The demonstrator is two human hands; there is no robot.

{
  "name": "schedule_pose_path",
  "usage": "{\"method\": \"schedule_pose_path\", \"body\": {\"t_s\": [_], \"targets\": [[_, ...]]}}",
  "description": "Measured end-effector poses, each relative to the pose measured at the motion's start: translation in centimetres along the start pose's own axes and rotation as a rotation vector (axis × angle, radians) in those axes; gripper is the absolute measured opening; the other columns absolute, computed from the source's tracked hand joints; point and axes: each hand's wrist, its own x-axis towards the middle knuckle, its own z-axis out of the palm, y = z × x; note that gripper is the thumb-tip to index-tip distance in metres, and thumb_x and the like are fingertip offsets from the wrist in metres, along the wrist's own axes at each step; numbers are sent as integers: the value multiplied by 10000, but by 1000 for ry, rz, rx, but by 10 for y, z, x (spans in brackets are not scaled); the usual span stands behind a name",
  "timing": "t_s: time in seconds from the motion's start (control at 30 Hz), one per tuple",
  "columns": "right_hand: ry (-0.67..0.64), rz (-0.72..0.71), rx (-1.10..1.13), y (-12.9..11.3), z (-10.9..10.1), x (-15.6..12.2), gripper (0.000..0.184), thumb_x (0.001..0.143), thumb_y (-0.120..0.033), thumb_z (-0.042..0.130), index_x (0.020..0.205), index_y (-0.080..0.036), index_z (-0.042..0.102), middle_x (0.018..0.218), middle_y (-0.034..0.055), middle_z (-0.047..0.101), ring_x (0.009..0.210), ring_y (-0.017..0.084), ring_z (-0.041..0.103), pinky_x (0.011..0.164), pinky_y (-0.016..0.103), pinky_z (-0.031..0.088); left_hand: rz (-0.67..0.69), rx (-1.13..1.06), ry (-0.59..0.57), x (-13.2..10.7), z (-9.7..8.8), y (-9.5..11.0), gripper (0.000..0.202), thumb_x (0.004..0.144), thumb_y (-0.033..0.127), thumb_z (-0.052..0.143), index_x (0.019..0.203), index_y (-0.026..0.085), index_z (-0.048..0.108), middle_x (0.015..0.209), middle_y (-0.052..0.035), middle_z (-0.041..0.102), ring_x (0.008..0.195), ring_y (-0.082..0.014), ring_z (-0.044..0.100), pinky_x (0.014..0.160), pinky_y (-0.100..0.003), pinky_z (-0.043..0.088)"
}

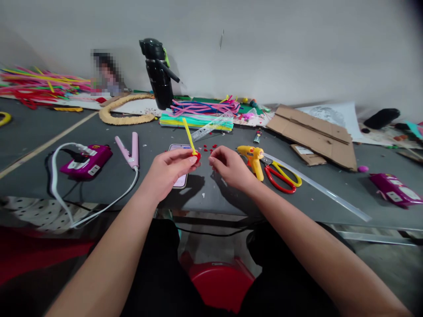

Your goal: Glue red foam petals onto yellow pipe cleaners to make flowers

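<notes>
My left hand (175,168) pinches a small red fuzzy piece (197,156), from which a yellow pipe cleaner (189,135) sticks upward. A short gap away, my right hand (233,165) has its fingers curled and the thumb pressed to them; anything between them is too small to make out. Under the left hand lies a phone (180,181) with its screen lit. Small red bits (211,147) are scattered on the table between the hands. Just right of my right hand are a yellow glue gun (254,159) and scissors (280,177) with red and yellow handles.
A clear glue stick (324,189) lies beside the scissors. On the left are a pink mini hair straightener (131,152) and a purple power strip (87,163). Behind stand pipe cleaner bundles (198,121), a ruler (213,126), a black flask (158,75) and cardboard (313,136).
</notes>
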Motion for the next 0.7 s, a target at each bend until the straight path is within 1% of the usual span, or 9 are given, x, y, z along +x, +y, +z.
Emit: {"method": "schedule_pose_path", "body": {"t_s": [0.03, 0.1, 0.17, 0.23, 0.33, 0.53, 0.7], "targets": [[-2, 5, 126, -3, -3, -8, 131, 903, -321, 577, 914, -191, 584, 789, -1, 638, 691, 136, 601, 675, 284, 497, 6, 5, -8, -1, 2, -2, 334, 662, 279, 868, 961, 162, 777, 975, -81, 751, 877, -199, 719, 892, -363, 583], [21, 27, 331, -8, -9, -21, 193, 851, -329, 659, 976, -187, 619, 839, 11, 672, 711, 139, 638, 690, 295, 539, 16, 9, -34, -3, 8, -5, 303, 668, 278, 866, 936, 171, 775, 955, -62, 745, 888, -198, 714, 899, -362, 580], [60, 38, 412, -12, -12, -31, 236, 810, -326, 715, 991, -184, 665, 886, 29, 706, 750, 149, 668, 732, 316, 565, 16, 11, -64, -4, 14, -8, 301, 671, 275, 864, 940, 175, 770, 957, -53, 740, 891, -191, 710, 907, -358, 576], [90, 35, 421, -15, -13, -36, 211, 792, -332, 739, 937, -184, 700, 882, 36, 727, 770, 157, 682, 766, 329, 574, 7, 17, -89, -5, 19, -11, 314, 667, 276, 866, 948, 176, 767, 972, -55, 739, 898, -189, 706, 908, -356, 573], [109, 27, 424, -17, -13, -37, 189, 798, -352, 737, 871, -180, 707, 821, 29, 728, 744, 150, 678, 758, 318, 571, 4, 17, -112, -6, 26, -13, 317, 654, 280, 871, 936, 179, 769, 967, -58, 744, 889, -192, 706, 894, -360, 576], [143, 30, 370, -14, -14, -39, 215, 834, -390, 704, 863, -177, 681, 803, 23, 703, 711, 129, 641, 691, 274, 532, 34, 30, -145, -5, 33, -16, 294, 675, 279, 859, 940, 190, 767, 981, -52, 740, 891, -190, 705, 888, -352, 582], [142, 38, 354, -15, -14, -42, 190, 845, -365, 689, 855, -175, 688, 789, 24, 707, 688, 127, 626, 654, 263, 508, 57, 40, -156, -5, 33, -17, 275, 698, 250, 843, 957, 200, 767, 965, -43, 741, 908, -184, 701, 884, -332, 579]]}}
